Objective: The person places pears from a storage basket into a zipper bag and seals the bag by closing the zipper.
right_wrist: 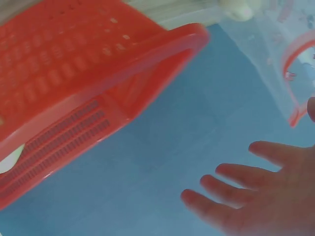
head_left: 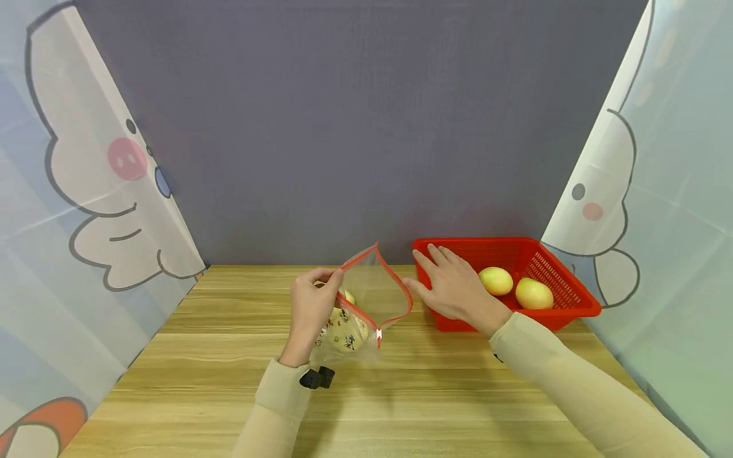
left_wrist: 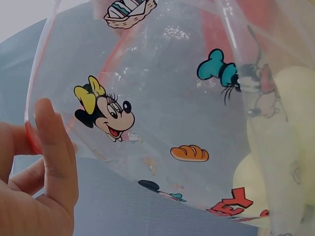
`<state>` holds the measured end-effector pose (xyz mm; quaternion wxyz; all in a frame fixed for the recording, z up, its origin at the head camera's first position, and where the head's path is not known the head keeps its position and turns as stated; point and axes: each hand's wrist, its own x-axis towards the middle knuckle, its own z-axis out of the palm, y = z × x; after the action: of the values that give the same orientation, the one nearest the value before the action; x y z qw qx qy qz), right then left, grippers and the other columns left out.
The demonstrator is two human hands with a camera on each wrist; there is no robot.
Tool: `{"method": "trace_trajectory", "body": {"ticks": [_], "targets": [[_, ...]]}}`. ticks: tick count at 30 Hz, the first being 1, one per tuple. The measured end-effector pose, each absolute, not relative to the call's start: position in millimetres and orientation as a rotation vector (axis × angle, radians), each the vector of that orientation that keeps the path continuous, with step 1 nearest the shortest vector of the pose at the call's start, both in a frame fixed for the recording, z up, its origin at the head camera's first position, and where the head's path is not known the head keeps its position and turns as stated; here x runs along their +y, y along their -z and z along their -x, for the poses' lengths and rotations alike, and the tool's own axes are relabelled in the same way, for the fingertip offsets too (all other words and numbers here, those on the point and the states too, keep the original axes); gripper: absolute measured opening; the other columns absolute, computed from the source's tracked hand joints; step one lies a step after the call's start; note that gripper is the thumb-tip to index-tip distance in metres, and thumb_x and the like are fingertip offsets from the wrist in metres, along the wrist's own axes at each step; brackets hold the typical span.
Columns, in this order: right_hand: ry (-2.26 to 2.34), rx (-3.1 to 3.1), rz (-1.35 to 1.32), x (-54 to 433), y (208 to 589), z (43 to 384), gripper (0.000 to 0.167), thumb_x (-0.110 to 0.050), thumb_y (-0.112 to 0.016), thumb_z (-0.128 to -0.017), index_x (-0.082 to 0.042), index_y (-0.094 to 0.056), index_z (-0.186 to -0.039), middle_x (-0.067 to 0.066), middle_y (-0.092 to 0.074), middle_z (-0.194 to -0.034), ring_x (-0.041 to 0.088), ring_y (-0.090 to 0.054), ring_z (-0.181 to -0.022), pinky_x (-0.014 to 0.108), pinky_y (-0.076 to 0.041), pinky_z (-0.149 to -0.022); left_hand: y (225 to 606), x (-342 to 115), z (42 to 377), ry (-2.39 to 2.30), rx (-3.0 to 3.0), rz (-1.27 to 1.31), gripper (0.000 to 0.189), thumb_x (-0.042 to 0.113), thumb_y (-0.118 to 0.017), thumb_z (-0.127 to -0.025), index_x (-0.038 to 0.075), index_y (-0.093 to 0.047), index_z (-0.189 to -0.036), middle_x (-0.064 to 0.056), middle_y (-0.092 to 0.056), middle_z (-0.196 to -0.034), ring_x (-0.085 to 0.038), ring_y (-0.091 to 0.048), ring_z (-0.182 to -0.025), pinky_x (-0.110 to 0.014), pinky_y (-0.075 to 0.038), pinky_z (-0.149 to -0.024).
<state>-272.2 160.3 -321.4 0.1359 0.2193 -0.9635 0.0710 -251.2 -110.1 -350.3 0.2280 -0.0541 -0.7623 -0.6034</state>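
My left hand (head_left: 314, 305) pinches the red zip edge of a clear zip bag (head_left: 343, 334) between thumb and fingers. The bag's mouth gapes wide, with a white slider (head_left: 378, 334) at the near corner. Cartoon prints cover its side, and pale yellow round fruits (left_wrist: 295, 123) show through at its bottom in the left wrist view. Holding nothing, my right hand (head_left: 452, 286) is spread over the left side of a red basket (head_left: 481, 242), its thumb close to the bag's right rim. Two yellow fruits (head_left: 495, 280) (head_left: 534, 294) lie inside the basket.
Everything stands on a wood-grain table (head_left: 217, 369). A grey panel (head_left: 366, 127) rises behind it. Cartoon-printed curtains (head_left: 103, 242) flank both sides, the right one close to the basket.
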Motion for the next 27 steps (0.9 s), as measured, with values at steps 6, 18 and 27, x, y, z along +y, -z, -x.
{"method": "trace_trajectory", "body": {"ticks": [6, 18, 27], "targets": [[-0.196, -2.901, -0.52, 179.3, 323.6, 280.3, 0.087, -0.073, -0.035, -0.099, -0.014, -0.03, -0.161, 0.026, -0.022, -0.164, 0.049, -0.02, -0.15, 0.067, -0.018, -0.119, 350.2, -110.0, 251.1, 1.682, -2.106, 0.155, 0.021, 0.02, -0.07, -0.098, 0.002, -0.078, -0.103, -0.022, -0.069, -0.089, -0.019, -0.065, -0.048, -0.036, -0.057, -0.044], [-0.213, -2.986, -0.344, 218.7, 321.7, 291.3, 0.096, -0.079, -0.032, -0.095, -0.012, -0.023, -0.163, 0.029, -0.013, -0.165, 0.054, -0.012, -0.149, 0.072, -0.008, -0.118, 350.1, -109.8, 251.7, 1.625, -2.131, 0.141, 0.022, 0.02, -0.071, -0.098, 0.0, -0.079, -0.101, -0.012, -0.067, -0.083, -0.018, -0.064, -0.047, -0.034, -0.057, -0.045], [-0.212, -3.03, -0.269, 242.5, 327.0, 301.8, 0.099, -0.079, -0.032, -0.095, -0.008, -0.021, -0.163, 0.034, -0.012, -0.163, 0.058, -0.01, -0.147, 0.075, -0.007, -0.116, 350.5, -108.6, 251.8, 1.672, -2.125, 0.136, 0.023, 0.02, -0.07, -0.098, -0.001, -0.078, -0.102, -0.013, -0.067, -0.084, -0.019, -0.065, -0.048, -0.047, -0.059, -0.05]]}}
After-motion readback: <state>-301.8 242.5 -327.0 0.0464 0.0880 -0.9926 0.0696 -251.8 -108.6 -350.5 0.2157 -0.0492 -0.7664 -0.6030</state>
